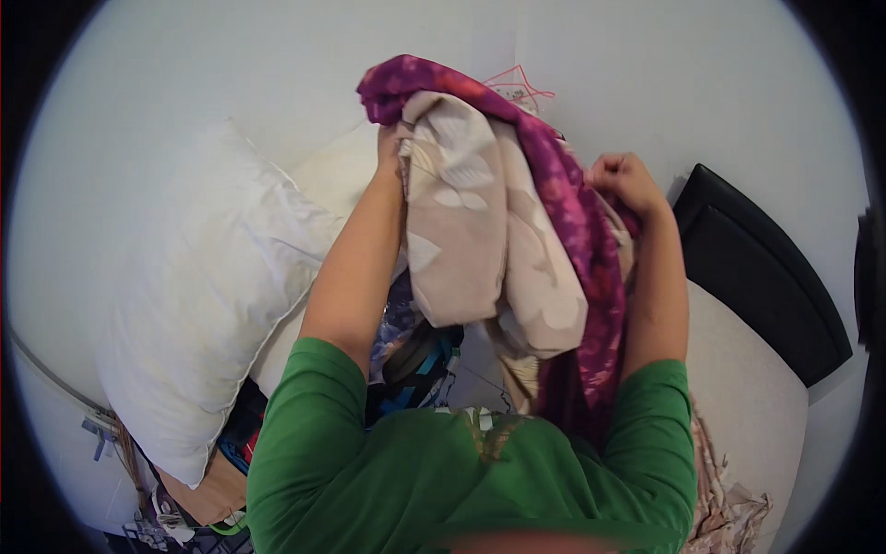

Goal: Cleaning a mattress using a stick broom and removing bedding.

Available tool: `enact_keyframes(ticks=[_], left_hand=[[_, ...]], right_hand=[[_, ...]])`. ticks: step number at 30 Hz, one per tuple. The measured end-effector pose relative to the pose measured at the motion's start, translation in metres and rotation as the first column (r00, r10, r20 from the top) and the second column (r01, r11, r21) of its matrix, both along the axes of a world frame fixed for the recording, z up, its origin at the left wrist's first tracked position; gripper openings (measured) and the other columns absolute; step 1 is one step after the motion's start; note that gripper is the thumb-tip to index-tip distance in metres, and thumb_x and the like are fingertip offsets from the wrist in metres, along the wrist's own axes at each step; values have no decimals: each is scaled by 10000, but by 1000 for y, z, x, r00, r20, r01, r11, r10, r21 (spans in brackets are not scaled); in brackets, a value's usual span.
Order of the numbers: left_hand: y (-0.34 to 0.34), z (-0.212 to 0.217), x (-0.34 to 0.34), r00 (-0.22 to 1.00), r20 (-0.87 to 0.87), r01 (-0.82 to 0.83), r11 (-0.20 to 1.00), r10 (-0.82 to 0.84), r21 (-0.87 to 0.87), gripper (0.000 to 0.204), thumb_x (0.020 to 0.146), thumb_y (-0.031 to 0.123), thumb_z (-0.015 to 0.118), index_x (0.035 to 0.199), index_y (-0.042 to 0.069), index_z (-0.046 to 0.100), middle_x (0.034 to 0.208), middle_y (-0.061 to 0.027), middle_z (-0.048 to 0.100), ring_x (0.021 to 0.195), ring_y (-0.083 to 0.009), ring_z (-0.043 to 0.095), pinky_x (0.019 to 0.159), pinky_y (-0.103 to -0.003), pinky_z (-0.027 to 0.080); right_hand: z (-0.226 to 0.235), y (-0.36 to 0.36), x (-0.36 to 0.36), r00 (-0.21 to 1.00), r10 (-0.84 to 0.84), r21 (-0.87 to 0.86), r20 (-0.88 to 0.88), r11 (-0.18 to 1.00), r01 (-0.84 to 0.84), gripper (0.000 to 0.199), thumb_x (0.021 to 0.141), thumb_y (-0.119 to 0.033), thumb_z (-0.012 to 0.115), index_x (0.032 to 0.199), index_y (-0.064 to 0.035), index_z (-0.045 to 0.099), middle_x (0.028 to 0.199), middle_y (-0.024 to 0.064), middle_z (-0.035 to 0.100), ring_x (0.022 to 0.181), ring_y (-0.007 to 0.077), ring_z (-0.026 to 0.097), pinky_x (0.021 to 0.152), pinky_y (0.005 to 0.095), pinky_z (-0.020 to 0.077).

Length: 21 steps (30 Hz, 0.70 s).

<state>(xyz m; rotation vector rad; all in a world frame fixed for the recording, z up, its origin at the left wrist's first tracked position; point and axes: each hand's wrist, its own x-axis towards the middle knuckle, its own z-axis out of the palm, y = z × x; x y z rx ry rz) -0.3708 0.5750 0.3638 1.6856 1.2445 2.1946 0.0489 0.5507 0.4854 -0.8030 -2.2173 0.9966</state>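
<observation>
Both my arms are raised in front of me with a bundle of bedding cloth hanging between them. One part is a beige cloth with pale leaf shapes (457, 235); along its top and right side runs a purple floral cloth (572, 212). Whether the two are one piece, I cannot tell. My left hand (391, 148) grips the upper left edge of the bundle, its fingers mostly hidden behind the fabric. On the right, my right hand (629, 185) is closed with bent fingers at the bundle's edge. The purple cloth trails down to my lap.
A large white pillow (208, 295) leans at the left. To the right, a black padded headboard (761, 272) stands beside a pale mattress (752, 369), where crumpled patterned cloth (729, 489) lies. Dark bags or clothes (415, 369) show below the bundle. A red wire hanger (520, 85) is against the wall.
</observation>
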Motion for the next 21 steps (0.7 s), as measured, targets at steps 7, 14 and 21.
enact_keyframes(ticks=[7,14,21], left_hand=[[85,-67,-35,981,3,-190,958,194,213,182,725,107,453,855,40,561,897,-151,531,813,-243,496,704,-311,383],[45,-37,91,940,336,53,998,-56,17,220,710,134,502,894,19,543,833,-88,544,730,-185,506,644,-283,395],[-17,-5,193,971,171,232,849,-169,-475,267,741,203,513,929,15,536,864,-74,563,738,-173,535,643,-291,426]], right_hand=[[-118,4,1,867,364,-219,-341,866,-450,569,810,-447,400,1234,-86,284,1193,52,359,1108,151,312,931,284,232],[-269,-60,135,907,408,-643,-101,669,-373,441,701,-312,594,1059,-73,495,1006,71,548,911,200,506,796,328,389],[-168,-40,228,321,-798,530,509,585,614,196,723,-175,436,828,-87,576,805,150,582,775,312,553,655,416,435]])
